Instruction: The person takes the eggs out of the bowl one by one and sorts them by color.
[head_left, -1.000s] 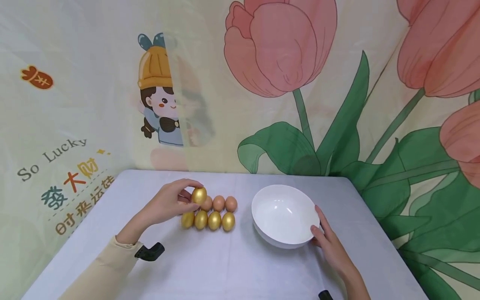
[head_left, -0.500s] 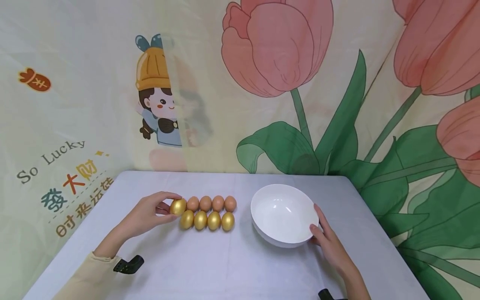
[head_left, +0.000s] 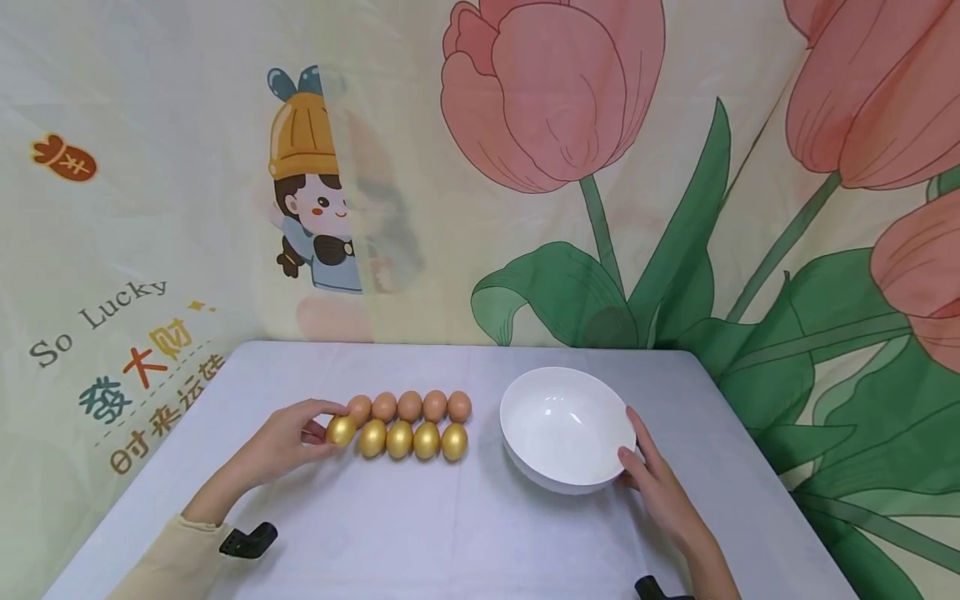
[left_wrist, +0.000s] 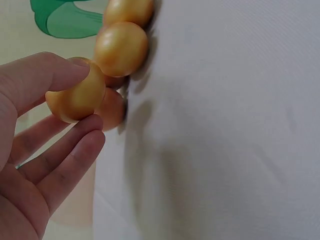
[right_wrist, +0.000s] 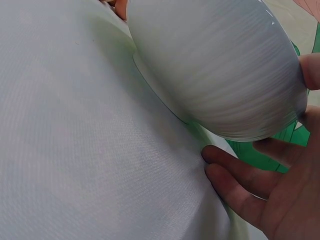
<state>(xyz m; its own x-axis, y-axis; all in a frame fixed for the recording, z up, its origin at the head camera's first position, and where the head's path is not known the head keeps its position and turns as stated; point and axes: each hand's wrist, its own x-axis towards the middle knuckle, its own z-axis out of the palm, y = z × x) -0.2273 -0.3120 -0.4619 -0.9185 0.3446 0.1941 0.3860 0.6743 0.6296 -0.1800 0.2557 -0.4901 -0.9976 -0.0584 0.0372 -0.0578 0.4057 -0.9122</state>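
My left hand (head_left: 288, 442) pinches a golden egg (head_left: 341, 431) between thumb and fingers, at the left end of a row of golden eggs (head_left: 400, 440). Behind that row lies a second row of brown eggs (head_left: 409, 406). In the left wrist view the thumb lies over the pinched egg (left_wrist: 80, 95), close beside the other eggs. My right hand (head_left: 663, 487) holds the right side of a white bowl (head_left: 567, 429), thumb at the rim and fingers against its outer wall. No egg shows inside the bowl, which stands on the table right of the rows.
A white cloth covers the table (head_left: 450, 533). A printed curtain (head_left: 405, 167) with large tulips and a cartoon figure hangs directly behind its far edge. Black wrist mounts (head_left: 249, 541) sit at both wrists.
My left hand has carried the golden egg left and down, from above the brown row to the left end of the golden row. The right hand stays at the bowl.
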